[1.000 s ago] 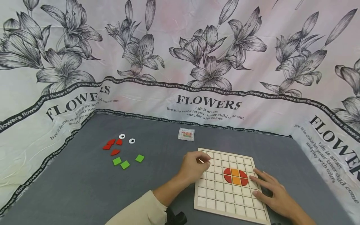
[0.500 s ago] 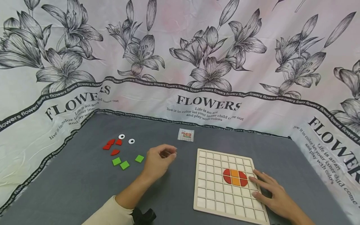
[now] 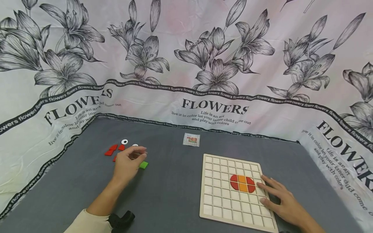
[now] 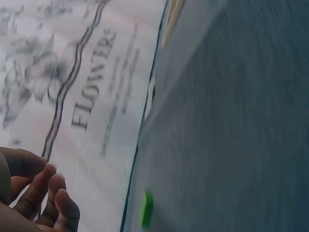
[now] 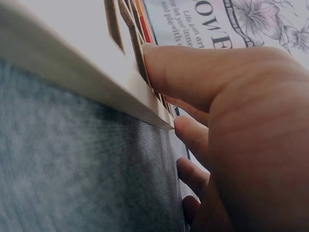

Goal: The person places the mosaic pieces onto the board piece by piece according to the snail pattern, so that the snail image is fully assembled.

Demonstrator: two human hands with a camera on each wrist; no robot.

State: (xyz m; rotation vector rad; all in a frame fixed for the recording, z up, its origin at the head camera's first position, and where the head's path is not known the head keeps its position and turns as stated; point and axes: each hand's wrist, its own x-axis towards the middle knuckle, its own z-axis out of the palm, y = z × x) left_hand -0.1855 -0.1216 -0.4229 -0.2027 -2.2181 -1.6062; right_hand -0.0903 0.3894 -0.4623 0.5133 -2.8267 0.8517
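My left hand (image 3: 127, 164) hovers over the loose pieces on the left, fingers loosely bent and holding nothing. Just beyond its fingertips lies a green square tile (image 3: 144, 165); the other green tiles are hidden beneath the hand. Red curved tiles (image 3: 111, 150) and two white eye rings (image 3: 124, 141) lie past it, one ring partly covered. With fairly straight fingers, my right hand (image 3: 281, 202) rests on the right edge of the wooden grid board (image 3: 217, 201). Set in the board are orange squares (image 3: 242, 183) flanked by red rounded tiles (image 3: 234, 183).
A small picture card (image 3: 191, 139) of a coloured animal on a grid lies behind the board. Grey cloth (image 3: 169, 194) covers the table, and a flower-printed curtain (image 3: 215, 110) stands along the back and sides.
My left hand has moved from the board's upper left corner leftward across the table to the loose tiles. The right hand stays on the board's edge.
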